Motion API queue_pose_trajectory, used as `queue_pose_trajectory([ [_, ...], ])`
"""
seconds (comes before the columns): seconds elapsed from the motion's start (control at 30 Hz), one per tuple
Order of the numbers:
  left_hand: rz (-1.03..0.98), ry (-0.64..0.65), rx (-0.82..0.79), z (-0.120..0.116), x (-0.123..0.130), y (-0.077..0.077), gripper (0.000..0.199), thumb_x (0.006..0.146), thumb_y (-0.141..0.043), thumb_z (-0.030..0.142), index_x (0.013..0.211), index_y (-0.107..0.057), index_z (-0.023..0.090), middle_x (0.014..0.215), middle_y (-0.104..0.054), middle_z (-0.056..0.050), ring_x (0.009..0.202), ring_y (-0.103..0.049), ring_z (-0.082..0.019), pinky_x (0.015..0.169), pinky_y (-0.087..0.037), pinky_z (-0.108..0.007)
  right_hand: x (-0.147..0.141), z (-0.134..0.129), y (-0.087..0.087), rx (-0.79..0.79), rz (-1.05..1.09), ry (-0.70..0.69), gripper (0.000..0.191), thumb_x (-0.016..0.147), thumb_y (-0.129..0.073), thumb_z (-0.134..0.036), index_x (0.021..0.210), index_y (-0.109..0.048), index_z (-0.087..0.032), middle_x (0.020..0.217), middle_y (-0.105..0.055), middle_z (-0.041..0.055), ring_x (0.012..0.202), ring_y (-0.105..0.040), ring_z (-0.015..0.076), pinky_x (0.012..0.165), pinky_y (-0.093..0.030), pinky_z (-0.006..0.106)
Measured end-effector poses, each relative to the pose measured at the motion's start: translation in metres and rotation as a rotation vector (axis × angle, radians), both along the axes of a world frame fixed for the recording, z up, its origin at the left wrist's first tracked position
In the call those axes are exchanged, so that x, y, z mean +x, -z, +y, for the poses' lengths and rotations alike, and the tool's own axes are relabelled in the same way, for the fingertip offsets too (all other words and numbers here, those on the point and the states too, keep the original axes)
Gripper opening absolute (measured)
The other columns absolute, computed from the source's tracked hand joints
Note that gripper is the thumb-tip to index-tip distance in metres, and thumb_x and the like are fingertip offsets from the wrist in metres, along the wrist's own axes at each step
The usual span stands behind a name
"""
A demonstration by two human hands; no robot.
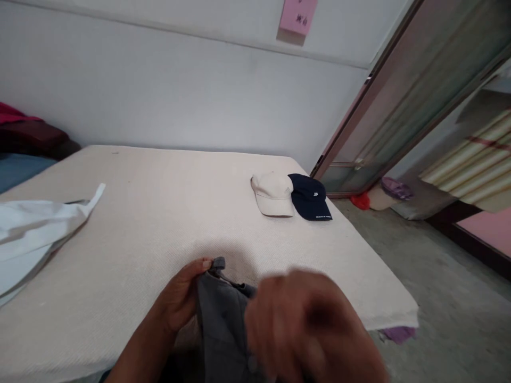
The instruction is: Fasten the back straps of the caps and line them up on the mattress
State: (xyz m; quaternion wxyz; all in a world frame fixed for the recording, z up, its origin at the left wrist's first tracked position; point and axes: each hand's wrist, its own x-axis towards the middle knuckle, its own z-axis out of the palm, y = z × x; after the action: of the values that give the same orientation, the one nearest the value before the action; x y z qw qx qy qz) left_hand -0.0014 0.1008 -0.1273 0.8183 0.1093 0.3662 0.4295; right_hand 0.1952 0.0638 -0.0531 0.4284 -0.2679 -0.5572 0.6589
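Note:
A dark grey cap (221,314) is held up at the near side of the covered table. My left hand (186,292) grips its back edge, thumb beside the small strap end (219,262). My right hand (299,324) is smeared by motion in front of the cap's right part. Its fingers look curled in; anything inside them is hidden, and I cannot tell whether it touches the cap. Farther back lie a beige cap (273,194) and a navy cap (309,197), side by side and touching. At the left edge rests a white cap (32,229), its strap sticking out.
A cream textured cloth covers the table (159,197), which meets a pale wall (179,96) behind. Pink paper (298,16) hangs there. Right of the table are grey floor (371,239), a framed glass panel (383,111) and bundled items. Dark red and blue things (27,138) border the far left.

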Motion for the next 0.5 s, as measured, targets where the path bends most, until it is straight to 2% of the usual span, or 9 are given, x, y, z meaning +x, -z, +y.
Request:
queue_pose_trajectory([
  [0.03, -0.012, 0.0, 0.012, 0.0, -0.003, 0.0, 0.008, 0.076, -0.06, 0.012, 0.074, -0.068, 0.011, 0.064, -0.067, -0.005, 0.058, -0.062, -0.014, 0.061, -0.053, -0.026, -0.001, 0.016, 0.007, -0.012, 0.027, 0.046, 0.016, 0.078, -0.058, -0.04, 0.08, -0.062, -0.024, 0.061, -0.053, -0.0006, 0.056, -0.05, 0.0138, 0.054, -0.042, 0.026],
  [0.07, -0.026, 0.0, 0.024, 0.0, -0.005, -0.001, 0.009, 0.076, -0.06, 0.011, 0.075, -0.068, 0.01, 0.065, -0.067, -0.005, 0.058, -0.062, -0.014, 0.061, -0.052, -0.025, -0.001, 0.031, 0.016, -0.061, 0.041, 0.158, 0.011, 0.078, -0.059, -0.032, 0.082, -0.062, -0.023, 0.065, -0.055, -0.0005, 0.059, -0.051, 0.013, 0.057, -0.041, 0.026],
  [0.1, -0.043, 0.0, 0.036, 0.0, -0.006, -0.001, 0.009, 0.077, -0.059, 0.011, 0.076, -0.068, 0.01, 0.066, -0.067, -0.004, 0.058, -0.061, -0.013, 0.061, -0.052, -0.025, -0.002, 0.043, 0.028, -0.088, 0.012, 0.239, 0.008, 0.078, -0.059, -0.027, 0.08, -0.062, -0.02, 0.066, -0.057, 0.0, 0.06, -0.051, 0.0125, 0.059, -0.041, 0.025],
  [0.13, -0.057, -0.001, 0.046, 0.0, -0.007, 0.0, 0.009, 0.077, -0.059, 0.01, 0.076, -0.068, 0.01, 0.067, -0.067, -0.004, 0.058, -0.06, -0.013, 0.06, -0.051, -0.024, -0.002, 0.053, 0.041, -0.114, -0.081, 0.257, 0.008, 0.078, -0.059, -0.025, 0.078, -0.062, -0.018, 0.07, -0.059, 0.0016, 0.064, -0.053, 0.0128, 0.063, -0.041, 0.026],
  [0.17, -0.068, -0.005, 0.056, 0.0, -0.007, 0.0, 0.01, 0.077, -0.058, 0.01, 0.076, -0.068, 0.01, 0.068, -0.066, -0.004, 0.059, -0.06, -0.012, 0.06, -0.051, -0.024, -0.002, 0.06, 0.054, -0.139, -0.186, 0.23, 0.01, 0.079, -0.058, -0.024, 0.076, -0.062, -0.016, 0.072, -0.06, 0.0032, 0.068, -0.054, 0.0139, 0.065, -0.041, 0.026],
  [0.27, -0.099, -0.011, 0.066, 0.001, -0.005, 0.0, 0.009, 0.076, -0.058, 0.008, 0.076, -0.067, 0.01, 0.069, -0.065, -0.003, 0.06, -0.059, -0.012, 0.062, -0.05, -0.024, -0.001, 0.064, 0.081, -0.161, -0.332, -0.028, 0.021, 0.084, -0.054, -0.03, 0.081, -0.066, -0.014, 0.082, -0.062, 0.0056, 0.079, -0.055, 0.0158, 0.075, -0.041, 0.029],
  [0.33, -0.123, 0.0, 0.063, 0.002, -0.002, 0.0, 0.01, 0.076, -0.058, 0.008, 0.076, -0.067, 0.01, 0.067, -0.063, -0.002, 0.06, -0.058, -0.011, 0.064, -0.05, -0.024, 0.0, 0.059, 0.087, -0.191, -0.288, -0.153, 0.03, 0.088, -0.048, -0.038, 0.085, -0.067, -0.015, 0.085, -0.061, 0.0053, 0.081, -0.054, 0.0157, 0.078, -0.04, 0.029],
  [0.4, -0.134, 0.016, 0.067, 0.004, 0.002, 0.0, 0.009, 0.076, -0.058, 0.009, 0.075, -0.067, 0.01, 0.066, -0.063, -0.002, 0.06, -0.058, -0.011, 0.064, -0.049, -0.024, 0.001, 0.055, 0.087, -0.259, -0.215, -0.196, 0.036, 0.089, -0.045, -0.044, 0.086, -0.066, -0.015, 0.085, -0.059, 0.0047, 0.079, -0.053, 0.0149, 0.077, -0.04, 0.029],
  [0.5, -0.091, 0.026, 0.071, 0.003, 0.007, 0.001, 0.007, 0.075, -0.06, 0.01, 0.074, -0.067, 0.01, 0.067, -0.063, -0.003, 0.061, -0.058, -0.012, 0.063, -0.048, -0.023, 0.002, 0.051, 0.088, -0.386, -0.103, -0.253, 0.032, 0.084, -0.055, -0.044, 0.081, -0.064, -0.014, 0.076, -0.055, 0.0017, 0.068, -0.049, 0.012, 0.07, -0.039, 0.026],
])
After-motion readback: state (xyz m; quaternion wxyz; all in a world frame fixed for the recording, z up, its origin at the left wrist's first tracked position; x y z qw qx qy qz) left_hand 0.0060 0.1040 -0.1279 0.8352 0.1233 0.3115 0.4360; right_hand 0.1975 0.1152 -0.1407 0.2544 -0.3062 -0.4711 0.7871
